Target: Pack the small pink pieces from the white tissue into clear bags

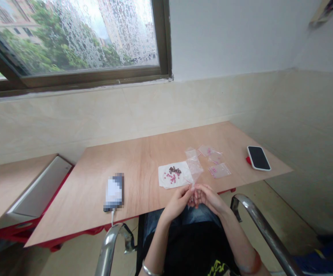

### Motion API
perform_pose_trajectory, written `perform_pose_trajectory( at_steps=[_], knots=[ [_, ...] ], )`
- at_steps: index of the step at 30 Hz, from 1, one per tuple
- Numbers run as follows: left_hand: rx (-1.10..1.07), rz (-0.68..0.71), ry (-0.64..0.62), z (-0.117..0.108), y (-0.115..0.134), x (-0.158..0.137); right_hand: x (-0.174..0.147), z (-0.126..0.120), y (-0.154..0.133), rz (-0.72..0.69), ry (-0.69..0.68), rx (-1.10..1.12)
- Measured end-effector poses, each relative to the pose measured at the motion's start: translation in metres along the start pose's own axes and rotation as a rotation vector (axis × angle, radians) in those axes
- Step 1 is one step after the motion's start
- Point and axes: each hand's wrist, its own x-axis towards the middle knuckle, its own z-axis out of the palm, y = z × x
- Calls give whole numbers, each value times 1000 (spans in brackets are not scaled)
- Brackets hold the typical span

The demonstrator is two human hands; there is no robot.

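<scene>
Over the table's near edge, my left hand point(181, 198) and my right hand point(210, 198) meet, fingers closed together. A see-through bit of a small clear plastic bag point(193, 185) shows between their fingertips; the rest is hidden by the fingers. Just beyond lies a white sheet point(163, 182), paper or cloth. On it rest a cluster of small dark brown pieces point(174, 170) and several pink beads point(172, 178). Loose clear plastic bags point(194, 163) overlap the sheet's right side. Farther right are several small clear bags point(219, 170) with pink bits in them.
A phone with a dark screen point(258, 158) lies at the right on something red. Another phone point(114, 191), blurred out, is at the left with a white cable. The wooden table point(137, 161) stands by the tiled wall. Metal armrests point(258, 220) flank me.
</scene>
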Motion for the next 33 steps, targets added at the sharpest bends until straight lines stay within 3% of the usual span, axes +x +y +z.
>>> perform_pose_trajectory(
  at_steps=[10, 16, 26, 33],
  knots=[
    [-58, 12, 95, 5, 11, -1, -3, 16, -9, -49, 28, -10],
    [-25, 8, 76, 5, 13, -3, -4, 15, -10, -33, 11, -48],
    [481, 38, 294, 8, 6, -4, 5, 13, -2, -125, 144, -287],
    [650, 49, 362, 11, 0, -1, 5, 12, -2, -168, 234, -523]
  ],
)
